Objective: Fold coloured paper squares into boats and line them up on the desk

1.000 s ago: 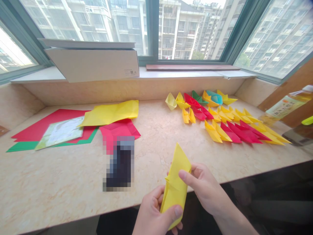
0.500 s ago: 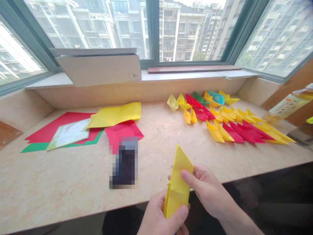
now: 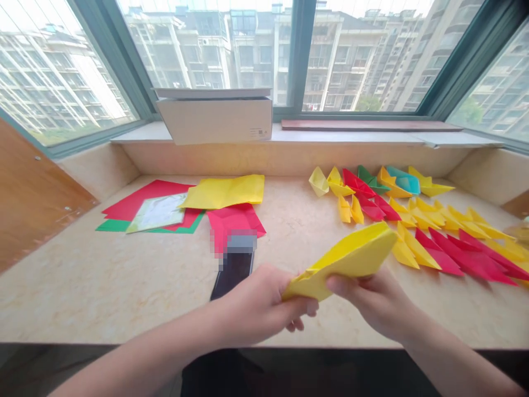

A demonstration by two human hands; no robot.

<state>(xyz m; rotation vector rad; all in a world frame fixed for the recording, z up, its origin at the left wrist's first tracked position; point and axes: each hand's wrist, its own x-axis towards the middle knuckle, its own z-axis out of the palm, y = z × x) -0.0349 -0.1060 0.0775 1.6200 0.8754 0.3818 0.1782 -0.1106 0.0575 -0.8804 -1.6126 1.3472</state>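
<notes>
Paper (image 3: 347, 262), yellow and folded to a point, is held in both hands above the desk (image 3: 103, 286), near its front edge and right of the middle. Fingers of the left hand (image 3: 264, 306) grasp its lower end; those of the right hand (image 3: 380, 303) pinch it farther along, thumb against the near face. The pointed end tilts up to the right, and the upper side gapes a little. Just beyond the left forearm lies a dark phone (image 3: 233, 273) — its upper part pixelated — beside a creased red sheet (image 3: 237, 216). A yellow sheet (image 3: 231, 190) overlaps that toward the back edge, while a clear packet (image 3: 159, 212) rests on larger red sheets (image 3: 142, 196) and a green sheet (image 3: 111, 225) toward the back left corner. Rows of folded paper boats (image 3: 421, 215), mostly yellow and red, fill the back right corner and run along the right edge.
</notes>
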